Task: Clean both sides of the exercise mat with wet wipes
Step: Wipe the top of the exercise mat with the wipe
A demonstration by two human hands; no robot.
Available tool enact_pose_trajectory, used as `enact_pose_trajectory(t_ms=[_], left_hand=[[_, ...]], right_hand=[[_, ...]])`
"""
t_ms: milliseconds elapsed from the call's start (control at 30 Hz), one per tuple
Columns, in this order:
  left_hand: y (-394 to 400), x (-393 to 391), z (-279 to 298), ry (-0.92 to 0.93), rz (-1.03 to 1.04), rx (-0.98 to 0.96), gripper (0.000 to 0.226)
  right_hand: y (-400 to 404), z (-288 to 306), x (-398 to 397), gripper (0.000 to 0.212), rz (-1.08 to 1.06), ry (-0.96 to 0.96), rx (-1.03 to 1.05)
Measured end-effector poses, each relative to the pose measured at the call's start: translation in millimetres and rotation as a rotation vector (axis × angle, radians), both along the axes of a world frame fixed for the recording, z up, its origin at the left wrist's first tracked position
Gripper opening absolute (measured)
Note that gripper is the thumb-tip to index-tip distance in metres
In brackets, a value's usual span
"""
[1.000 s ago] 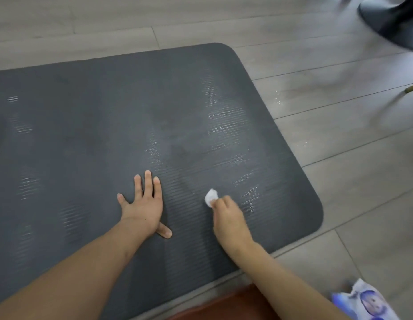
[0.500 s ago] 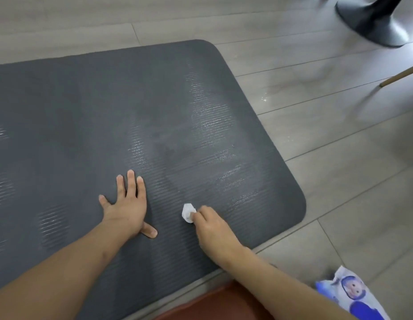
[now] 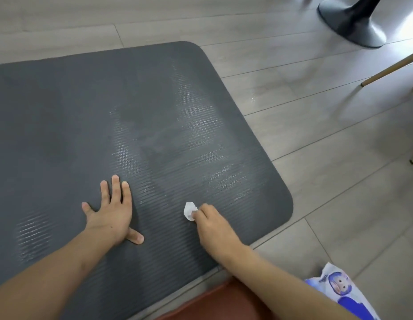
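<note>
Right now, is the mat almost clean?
Partly. Shiny wet streaks show wiped patches on the grey mat. The right hand presses a balled wipe near the front edge; the left hand lies flat. Dull areas and the underside remain.

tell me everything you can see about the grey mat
The mat is dark grey, foam-like, with fine ribs and rounded corners. It lies flat on the wood-look floor, its left end out of frame. Shiny wet streaks run across it. The left hand presses flat on it with spread fingers. The right hand pinches a small balled white wipe against its surface near the near edge.
</note>
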State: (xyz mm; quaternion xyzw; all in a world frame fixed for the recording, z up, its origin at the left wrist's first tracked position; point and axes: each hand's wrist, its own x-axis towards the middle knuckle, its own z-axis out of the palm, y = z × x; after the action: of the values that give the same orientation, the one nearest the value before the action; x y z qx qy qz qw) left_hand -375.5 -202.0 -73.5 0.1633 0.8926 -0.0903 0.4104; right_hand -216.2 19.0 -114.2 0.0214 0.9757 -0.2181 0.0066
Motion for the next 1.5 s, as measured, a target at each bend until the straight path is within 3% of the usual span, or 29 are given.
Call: enact_pose_trajectory(t_ms=[67, 167, 267, 333, 433, 500, 633, 733, 833, 933, 967, 1033, 1167, 1233, 1300, 1400, 1433, 1500], left_hand=[[0, 0, 0, 0.011, -0.009, 0.003, 0.162], [0, 0, -1, 0.01, -0.004, -0.002, 0.162], [0, 1, -3, 0.014, -0.007, -0.005, 0.163], [1, 1, -1, 0.009, -0.003, -0.012, 0.162], [1, 1, 2, 0.001, 0.004, -0.005, 0.162], [1, 0, 3, -0.005, 0.007, -0.004, 0.162], [2, 0, 3, -0.005, 0.005, 0.0, 0.162], [3, 0, 2, -0.012, 0.002, -0.005, 0.163], [2, 0, 3, -0.013, 0.013, -0.002, 0.163], [0, 0, 4, -0.003, 0.01, 0.006, 0.162], [-1, 0, 4, -0.006, 0.015, 0.01, 0.162], [-1, 0, 3, -0.006, 0.015, 0.013, 0.163], [-1, -1, 1, -0.009, 0.021, 0.018, 0.165], [-1, -1, 0, -0.011, 0.021, 0.021, 0.165], [-1, -1, 1, -0.014, 0.022, 0.025, 0.165], [-3, -1, 3, -0.013, 0.027, 0.027, 0.165], [-3, 0, 3, -0.015, 0.027, 0.028, 0.164], [-2, 0, 1, -0.007, 0.022, 0.028, 0.164]], right_hand=[[46, 5, -19, 0.016, -0.042, 0.073, 0.076], [147, 20, -50, 0.017, -0.612, -0.006, 0.144], [168, 18, -61, 0.018, -0.925, 0.024, 0.127], [120, 5, -66, 0.015, -0.803, 0.063, 0.115], [46, -7, -62, 0.021, -0.303, 0.051, 0.061], [63, -1, -70, 0.018, -0.147, 0.055, 0.076], [169, 20, -88, 0.013, -0.721, -0.043, 0.109], [166, 19, -86, 0.018, -0.814, -0.001, 0.137], [62, 5, -69, 0.014, -0.609, 0.071, 0.068], [-44, 0, -30, 0.02, 0.008, -0.012, -0.045], [-46, 1, -26, 0.018, 0.106, -0.016, -0.061], [0, -1, -36, 0.011, 0.001, 0.073, 0.009], [130, 17, -48, 0.013, -0.641, -0.024, 0.118], [116, 18, -45, 0.013, -0.769, -0.003, 0.127], [43, 10, -32, 0.01, -0.57, -0.013, 0.069], [-37, 2, 2, 0.019, -0.095, -0.105, -0.023], [-26, 1, 2, 0.017, -0.027, -0.085, -0.008], [28, 1, -8, 0.014, -0.126, -0.063, 0.096]])
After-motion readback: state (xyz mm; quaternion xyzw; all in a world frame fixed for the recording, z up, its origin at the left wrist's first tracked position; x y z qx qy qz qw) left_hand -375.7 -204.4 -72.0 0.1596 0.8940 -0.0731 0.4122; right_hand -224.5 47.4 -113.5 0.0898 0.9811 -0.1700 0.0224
